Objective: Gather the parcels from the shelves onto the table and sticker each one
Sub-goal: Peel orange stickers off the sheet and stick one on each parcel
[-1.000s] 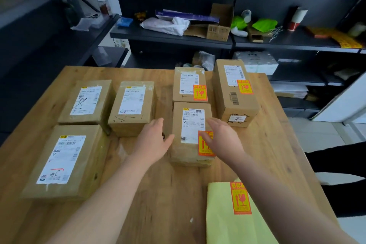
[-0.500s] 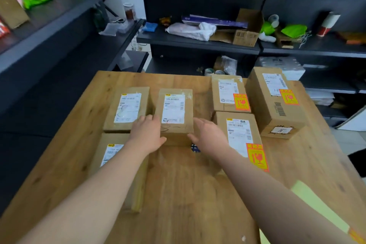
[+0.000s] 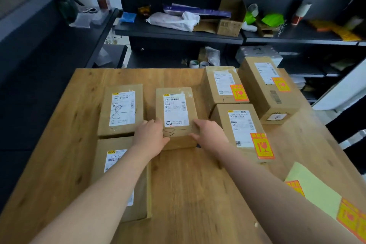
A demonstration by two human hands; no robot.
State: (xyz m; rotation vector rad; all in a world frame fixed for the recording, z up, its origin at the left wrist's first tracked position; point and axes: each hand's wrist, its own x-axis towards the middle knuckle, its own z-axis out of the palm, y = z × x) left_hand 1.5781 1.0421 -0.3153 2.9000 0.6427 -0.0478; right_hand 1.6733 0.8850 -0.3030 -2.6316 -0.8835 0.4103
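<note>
— Dark shelves stand behind the wooden surface. Where is the middle parcel?
— It sits taped shut, mid-surface, toward the far edge. The left grip and right grip curl round its near corners, holding it.

Tabletop: honey-brown wood with darker grain streaks and knots.
Middle parcel: brown cardboard; white label with black barcode; black pen scribble below the label.
Far-left parcel: brown cardboard; white label with a yellow corner mark and a looping black scrawl.
Near-right parcel: brown cardboard with a white label.
Sticker: orange with a red broken-glass symbol.
Sticker sheet: pale yellow-green backing carrying orange stickers.
Shelves: black.
Bags: bright green.
</note>
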